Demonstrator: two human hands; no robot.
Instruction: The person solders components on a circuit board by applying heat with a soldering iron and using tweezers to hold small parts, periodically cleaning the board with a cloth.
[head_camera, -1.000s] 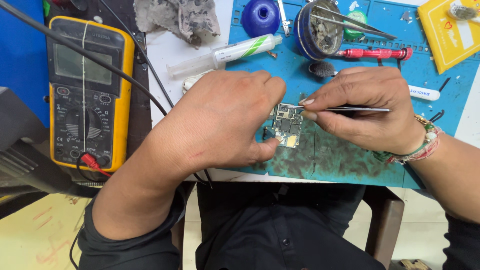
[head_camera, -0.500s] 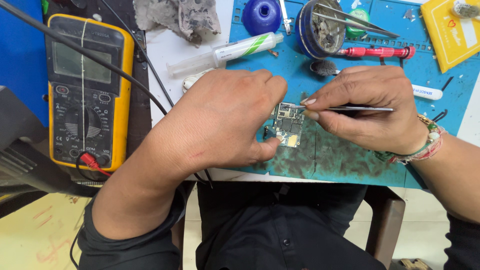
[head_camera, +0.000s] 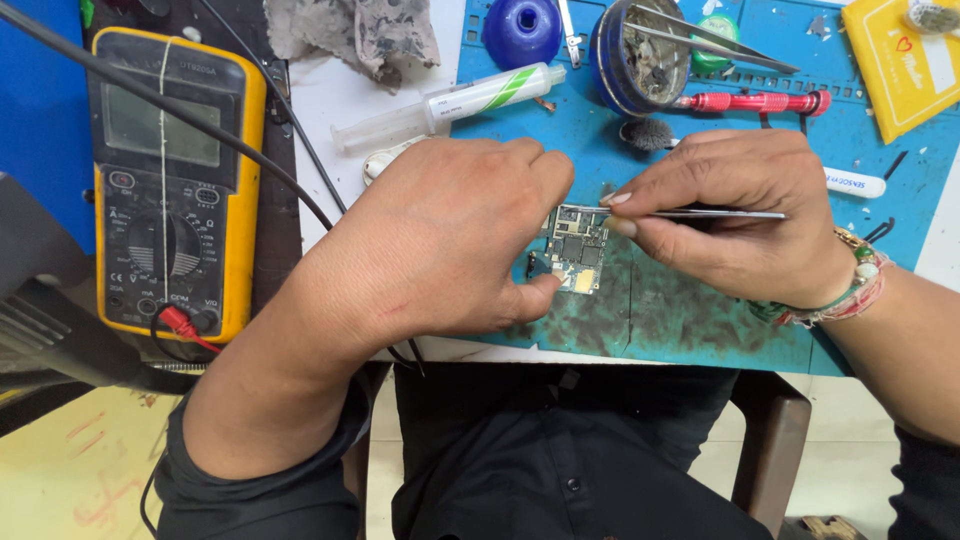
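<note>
Green circuit board (head_camera: 577, 250) steadied on a blue work mat (head_camera: 700, 320).
Left hand (head_camera: 450, 240) pinches the board's edges; right hand (head_camera: 735, 215) squeezes slim metal tweezers (head_camera: 715, 213), tips seemingly touching the board's top.

Circuit board (head_camera: 577, 248): matt dark chips with dull metal shields and one brassy, reflective patch at its lower edge.
Tweezers (head_camera: 715, 213): bare metal, smooth, with a narrow bright sheen along the shaft.
Work mat (head_camera: 700, 320): blue rubbery sheet, matt, its near area scuffed and smeared with dark grime.
Multimeter (head_camera: 170, 190): yellow casing of rubbery look, matt, around a dark plastic face; the display window is glossy.
Syringe (head_camera: 455, 105): translucent smooth plastic, lightly glossy.
Rag (head_camera: 355, 32): grey cloth, crumpled, rough and stained.
Round tin (head_camera: 640, 55): blue wall, dull metallic contents.
Screwdriver (head_camera: 750, 102): red plastic handle, ribbed.
Table (head_camera: 330, 100): white, smooth, slightly soiled.
</note>
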